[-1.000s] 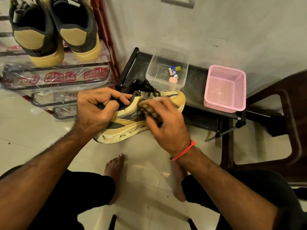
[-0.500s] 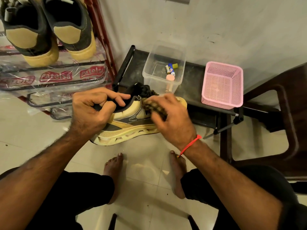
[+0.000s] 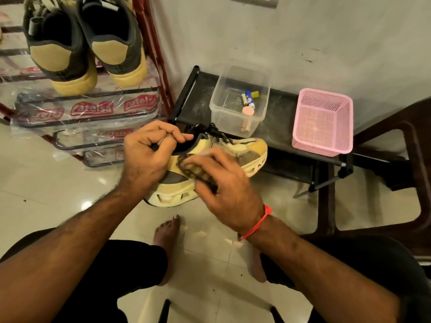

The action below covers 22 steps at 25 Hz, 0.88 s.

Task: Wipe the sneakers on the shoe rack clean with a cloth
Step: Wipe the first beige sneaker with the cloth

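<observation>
Mid-wipe: my left hand (image 3: 149, 157) grasps 1 yellow sneaker (image 3: 235, 155) at the collar, right hand (image 3: 224, 185) grasping the cloth (image 3: 196, 170) against its side. 2 sneakers (image 3: 86, 47) on the rack (image 3: 154, 40) look unwiped, I judge.

Cloth (image 3: 196, 170) mostly hidden under blurred right hand (image 3: 229, 192); sneaker (image 3: 247, 151) heel covered by left hand (image 3: 145, 157).

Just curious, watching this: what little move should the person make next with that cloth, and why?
Probably sweep the cloth forward toward the toe. The right hand presses it on the yellow sneaker near the heel side, the left hand grips the collar, and the grey toe panel lies uncovered ahead.
</observation>
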Each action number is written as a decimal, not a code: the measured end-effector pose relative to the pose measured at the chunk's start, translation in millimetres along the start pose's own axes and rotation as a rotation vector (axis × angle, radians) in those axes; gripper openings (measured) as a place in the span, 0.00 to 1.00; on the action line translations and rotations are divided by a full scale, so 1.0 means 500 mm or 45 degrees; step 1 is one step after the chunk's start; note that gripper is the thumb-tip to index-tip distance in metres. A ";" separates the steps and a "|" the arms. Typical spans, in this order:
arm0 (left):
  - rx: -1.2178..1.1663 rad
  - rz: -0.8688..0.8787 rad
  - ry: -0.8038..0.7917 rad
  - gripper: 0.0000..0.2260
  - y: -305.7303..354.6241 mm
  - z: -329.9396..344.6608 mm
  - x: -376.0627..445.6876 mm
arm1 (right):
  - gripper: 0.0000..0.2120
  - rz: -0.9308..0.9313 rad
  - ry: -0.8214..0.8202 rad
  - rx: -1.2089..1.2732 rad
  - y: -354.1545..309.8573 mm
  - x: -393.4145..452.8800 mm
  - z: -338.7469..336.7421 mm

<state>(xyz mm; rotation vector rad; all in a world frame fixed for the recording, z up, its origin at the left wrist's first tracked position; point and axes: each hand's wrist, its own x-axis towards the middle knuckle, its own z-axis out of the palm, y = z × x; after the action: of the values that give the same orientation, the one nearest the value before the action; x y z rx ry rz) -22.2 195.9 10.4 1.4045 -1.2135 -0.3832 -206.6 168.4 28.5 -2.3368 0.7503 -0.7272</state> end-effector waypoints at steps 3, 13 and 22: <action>-0.057 0.003 -0.003 0.19 0.005 -0.004 0.007 | 0.18 0.355 0.201 -0.213 0.133 0.033 -0.051; -0.153 -0.893 0.005 0.28 0.065 0.007 0.016 | 0.18 -0.220 -0.091 -0.034 -0.030 -0.027 0.035; -0.130 -0.845 -0.016 0.30 0.074 -0.009 0.017 | 0.17 -0.055 0.038 0.035 0.003 -0.013 0.028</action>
<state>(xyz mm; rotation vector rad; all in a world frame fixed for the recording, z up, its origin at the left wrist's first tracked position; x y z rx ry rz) -31.2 199.7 47.2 1.6923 -0.6953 -0.8969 -202.5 176.4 16.2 -2.3283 0.7001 -0.7879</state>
